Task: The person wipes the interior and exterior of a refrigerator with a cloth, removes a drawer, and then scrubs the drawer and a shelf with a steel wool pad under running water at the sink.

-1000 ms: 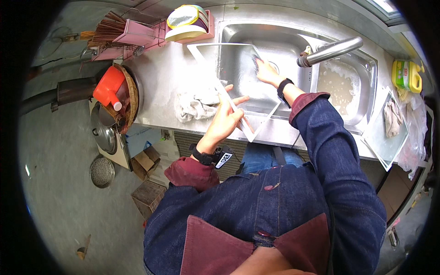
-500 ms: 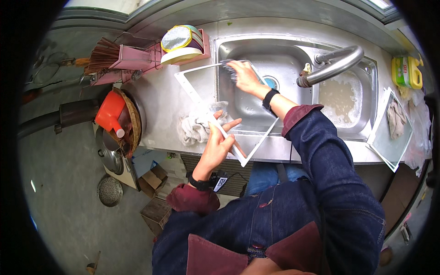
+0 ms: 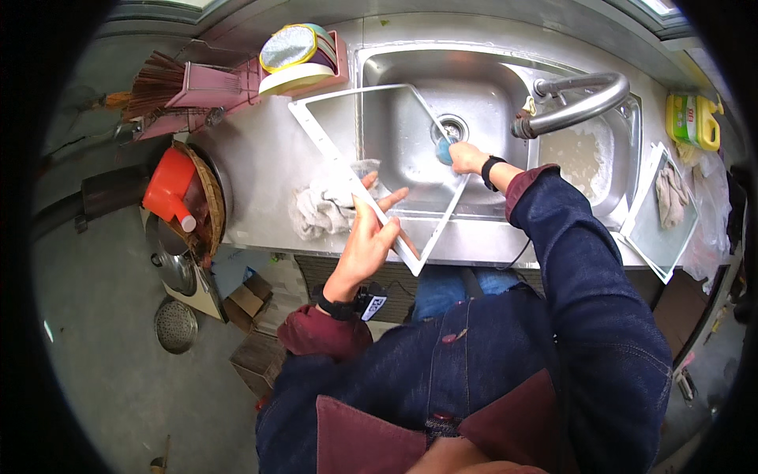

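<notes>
The left hand (image 3: 367, 245), fingers splayed, holds the white-framed clear panel (image 3: 322, 146) by its left side, and the right hand (image 3: 470, 159) is closed around a blue scrubber (image 3: 444, 152) by its right side. The panel spans the left edge of the double sink (image 3: 482, 87); a crumpled cloth (image 3: 314, 212) lies near the worktop's (image 3: 260, 174) front edge, and the faucet (image 3: 584, 114) juts over the sink. Grey floor (image 3: 103, 324) stretches beyond the worktop's left end

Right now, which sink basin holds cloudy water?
The smaller right-hand basin; the larger left basin, beneath the right hand, shows its drain and bare metal.
</notes>
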The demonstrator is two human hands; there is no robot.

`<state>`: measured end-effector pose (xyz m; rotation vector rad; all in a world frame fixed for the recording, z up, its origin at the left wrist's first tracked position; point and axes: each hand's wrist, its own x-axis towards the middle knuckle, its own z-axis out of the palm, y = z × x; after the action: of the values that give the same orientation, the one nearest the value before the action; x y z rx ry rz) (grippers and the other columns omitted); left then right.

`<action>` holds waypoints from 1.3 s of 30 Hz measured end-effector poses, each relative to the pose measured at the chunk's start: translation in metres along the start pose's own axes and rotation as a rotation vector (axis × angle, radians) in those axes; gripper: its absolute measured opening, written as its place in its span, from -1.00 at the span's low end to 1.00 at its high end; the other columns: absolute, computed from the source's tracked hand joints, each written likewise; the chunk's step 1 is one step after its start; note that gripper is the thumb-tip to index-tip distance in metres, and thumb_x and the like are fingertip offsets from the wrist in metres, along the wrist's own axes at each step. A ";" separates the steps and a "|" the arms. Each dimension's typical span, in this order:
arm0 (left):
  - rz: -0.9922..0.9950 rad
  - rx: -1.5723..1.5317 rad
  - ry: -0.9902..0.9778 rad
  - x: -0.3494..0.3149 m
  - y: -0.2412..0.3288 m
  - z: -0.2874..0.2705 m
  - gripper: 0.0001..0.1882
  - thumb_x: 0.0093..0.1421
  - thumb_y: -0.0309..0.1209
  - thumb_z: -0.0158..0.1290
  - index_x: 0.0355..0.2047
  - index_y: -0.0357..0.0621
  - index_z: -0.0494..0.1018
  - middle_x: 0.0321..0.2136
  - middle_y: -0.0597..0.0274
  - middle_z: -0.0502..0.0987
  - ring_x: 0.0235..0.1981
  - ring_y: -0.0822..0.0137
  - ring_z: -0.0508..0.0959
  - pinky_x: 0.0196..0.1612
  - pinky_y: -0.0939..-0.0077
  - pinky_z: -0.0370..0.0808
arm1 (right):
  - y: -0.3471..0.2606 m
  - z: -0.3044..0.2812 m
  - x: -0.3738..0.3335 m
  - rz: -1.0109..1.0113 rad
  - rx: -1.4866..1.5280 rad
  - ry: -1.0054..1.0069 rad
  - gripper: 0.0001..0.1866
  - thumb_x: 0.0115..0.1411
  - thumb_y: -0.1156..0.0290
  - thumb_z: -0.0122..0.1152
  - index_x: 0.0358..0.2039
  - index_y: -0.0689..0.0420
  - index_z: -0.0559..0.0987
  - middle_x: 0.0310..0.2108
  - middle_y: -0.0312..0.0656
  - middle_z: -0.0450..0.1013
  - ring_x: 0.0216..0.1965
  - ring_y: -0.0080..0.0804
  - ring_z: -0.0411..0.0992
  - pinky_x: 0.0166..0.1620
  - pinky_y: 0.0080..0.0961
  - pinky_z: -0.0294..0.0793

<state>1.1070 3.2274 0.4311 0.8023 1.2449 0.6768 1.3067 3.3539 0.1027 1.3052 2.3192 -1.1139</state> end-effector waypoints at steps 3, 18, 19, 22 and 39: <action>-0.027 0.036 0.019 0.003 0.003 0.001 -0.18 0.27 -0.69 -0.24 0.40 -0.06 -0.41 0.25 -0.29 0.27 -0.49 0.12 0.68 -0.36 0.40 0.64 | -0.006 0.009 -0.038 0.009 0.013 -0.164 -0.72 -0.04 0.46 0.21 -0.36 0.41 0.67 -0.31 0.22 0.59 -0.23 0.09 0.61 -0.10 -0.16 0.60; 0.021 0.107 0.065 0.005 -0.006 -0.003 -0.20 0.26 -0.66 -0.18 0.40 -0.14 -0.33 0.21 -0.26 0.36 -0.41 0.26 0.67 -0.38 0.54 0.56 | -0.146 -0.073 -0.099 -0.545 0.558 0.758 -0.45 0.14 0.70 0.00 0.20 0.28 0.41 0.07 0.11 0.33 0.05 0.08 0.40 0.13 -0.25 0.40; 0.038 0.122 0.100 0.007 -0.008 -0.002 -0.21 0.27 -0.65 -0.17 0.40 -0.15 -0.31 0.21 -0.24 0.37 -0.39 0.29 0.67 -0.39 0.58 0.54 | -0.153 -0.067 -0.123 -0.634 0.539 0.756 -0.44 0.13 0.72 -0.01 0.20 0.28 0.40 0.10 0.09 0.32 0.07 0.07 0.40 0.14 -0.25 0.39; 0.017 0.112 0.086 0.009 -0.013 -0.004 -0.22 0.28 -0.64 -0.14 0.41 -0.14 -0.28 0.19 -0.22 0.39 -0.33 0.36 0.65 -0.40 0.61 0.52 | -0.139 -0.052 -0.164 -0.540 0.545 0.663 -0.46 0.13 0.70 -0.01 0.18 0.30 0.43 0.11 0.13 0.34 0.10 0.09 0.39 0.17 -0.28 0.37; 0.068 0.037 -0.363 0.034 0.031 0.008 -0.33 0.36 -0.54 -0.24 0.41 -0.47 -0.20 0.31 -0.45 0.15 -0.15 0.02 0.69 -0.02 0.35 0.63 | -0.150 -0.148 -0.257 -0.364 0.334 0.491 -0.08 -0.04 0.36 0.36 0.32 0.35 0.17 0.20 0.17 0.17 0.26 0.17 0.19 0.30 -0.11 0.21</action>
<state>1.1207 3.2710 0.4391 0.9547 0.9057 0.5345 1.3504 3.2566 0.4174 1.4350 2.9161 -1.4809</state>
